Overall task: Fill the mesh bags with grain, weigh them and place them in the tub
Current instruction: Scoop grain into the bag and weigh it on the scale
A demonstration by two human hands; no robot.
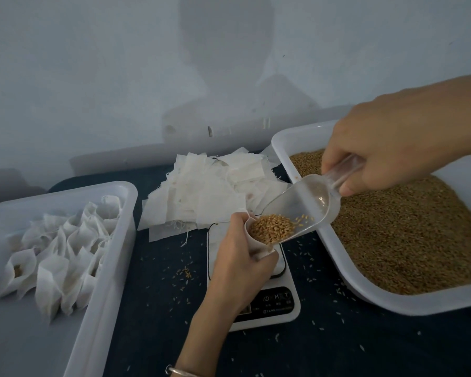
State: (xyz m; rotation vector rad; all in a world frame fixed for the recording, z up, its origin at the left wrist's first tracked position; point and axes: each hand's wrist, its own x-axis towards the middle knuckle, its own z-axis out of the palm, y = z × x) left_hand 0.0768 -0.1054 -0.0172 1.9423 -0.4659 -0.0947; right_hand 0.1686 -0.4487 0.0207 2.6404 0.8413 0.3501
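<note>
Low in the frame, left hand (pixel 239 265) grips the mesh bag (pixel 259 247) open over the scale (pixel 256 281); right hand (pixel 386 148), gripping the scoop (pixel 305 210), should tip grain (pixel 272 229) slowly, lip inside the bag's mouth.

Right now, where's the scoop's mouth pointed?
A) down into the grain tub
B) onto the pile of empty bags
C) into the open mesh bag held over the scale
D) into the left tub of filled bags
C: the right hand tilts the clear scoop so its grain runs into the mesh bag that the left hand holds open above the scale.
</note>
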